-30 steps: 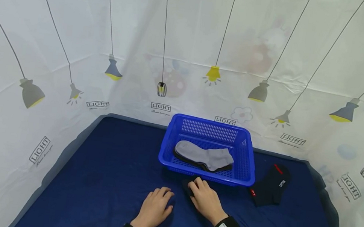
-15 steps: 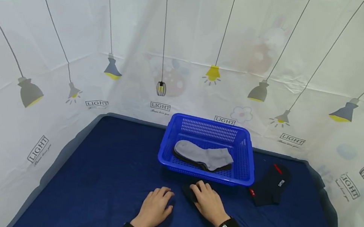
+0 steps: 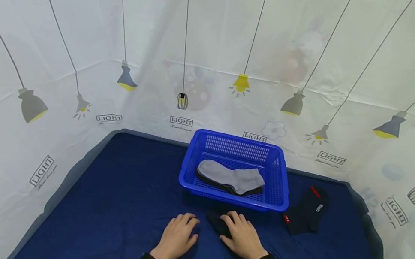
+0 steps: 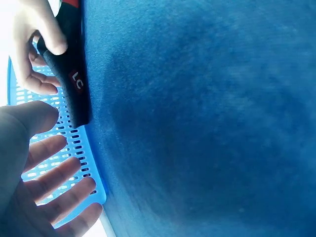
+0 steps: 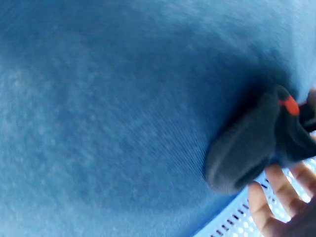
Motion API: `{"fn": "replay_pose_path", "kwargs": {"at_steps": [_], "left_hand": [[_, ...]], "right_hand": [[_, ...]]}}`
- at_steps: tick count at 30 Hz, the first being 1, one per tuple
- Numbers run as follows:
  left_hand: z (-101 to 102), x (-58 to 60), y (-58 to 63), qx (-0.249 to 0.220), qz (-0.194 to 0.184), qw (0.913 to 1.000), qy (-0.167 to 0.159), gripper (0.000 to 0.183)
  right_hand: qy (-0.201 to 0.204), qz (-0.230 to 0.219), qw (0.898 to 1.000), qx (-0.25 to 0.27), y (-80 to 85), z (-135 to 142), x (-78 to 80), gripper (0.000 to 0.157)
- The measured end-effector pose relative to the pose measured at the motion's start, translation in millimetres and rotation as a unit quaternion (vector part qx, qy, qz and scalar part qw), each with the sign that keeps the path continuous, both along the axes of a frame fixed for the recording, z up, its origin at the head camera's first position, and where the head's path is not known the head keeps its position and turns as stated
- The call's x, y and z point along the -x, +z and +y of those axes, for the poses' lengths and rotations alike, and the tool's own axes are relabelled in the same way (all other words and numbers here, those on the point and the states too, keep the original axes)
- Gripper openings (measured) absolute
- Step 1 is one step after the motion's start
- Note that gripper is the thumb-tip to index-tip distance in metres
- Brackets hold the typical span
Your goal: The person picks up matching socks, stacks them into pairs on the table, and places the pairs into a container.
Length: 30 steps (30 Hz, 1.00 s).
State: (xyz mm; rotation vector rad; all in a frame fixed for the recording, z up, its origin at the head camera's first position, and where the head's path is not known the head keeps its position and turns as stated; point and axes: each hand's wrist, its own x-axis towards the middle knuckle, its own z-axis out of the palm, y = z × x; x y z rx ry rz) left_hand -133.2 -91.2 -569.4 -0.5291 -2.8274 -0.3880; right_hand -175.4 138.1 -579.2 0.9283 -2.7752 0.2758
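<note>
In the head view my right hand (image 3: 243, 235) holds a black sock (image 3: 216, 219) low at the cloth, in front of the blue basket (image 3: 188, 161). The left wrist view shows the thumb across this sock (image 4: 74, 64), which bears a red patch with white letters and a red band. Its rounded end (image 5: 242, 148) hangs out past the fingers in the right wrist view. My left hand (image 3: 176, 236) rests to the left with relaxed, spread fingers, holding nothing. Inside the basket, grey socks (image 3: 230, 177) lie on top of black ones (image 3: 203, 178).
A black pair of socks (image 3: 308, 209) with red marks and white lettering lies right of the basket. Dark blue cloth (image 3: 126, 188) covers the table. White sheeting (image 3: 149, 96) printed with lamps rises behind it and at both sides.
My right hand has moved slightly right and toward me with the black sock, a little farther from the basket. The left hand stays in place.
</note>
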Motion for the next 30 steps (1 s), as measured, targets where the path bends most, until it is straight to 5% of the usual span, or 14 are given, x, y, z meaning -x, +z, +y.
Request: {"fn": "replay_pose_path", "kwargs": {"at_steps": [7,20,30], "left_hand": [[6.0,8.8,4.1,0.003,0.011,0.9999,-0.010,0.034],[27.8,18.0,4.8,0.007,0.018,0.9993,-0.031,0.033],[39.7,21.9,-1.5,0.018,0.005,0.9995,-0.025,0.033]], "right_hand": [[-0.017,-0.037,0.998,0.043,7.9,9.6,-3.2,0.047],[-0.054,-0.011,0.995,0.082,2.9,29.1,-6.9,0.019],[-0.044,0.008,0.997,0.061,-9.2,37.6,-14.5,0.030]]}}
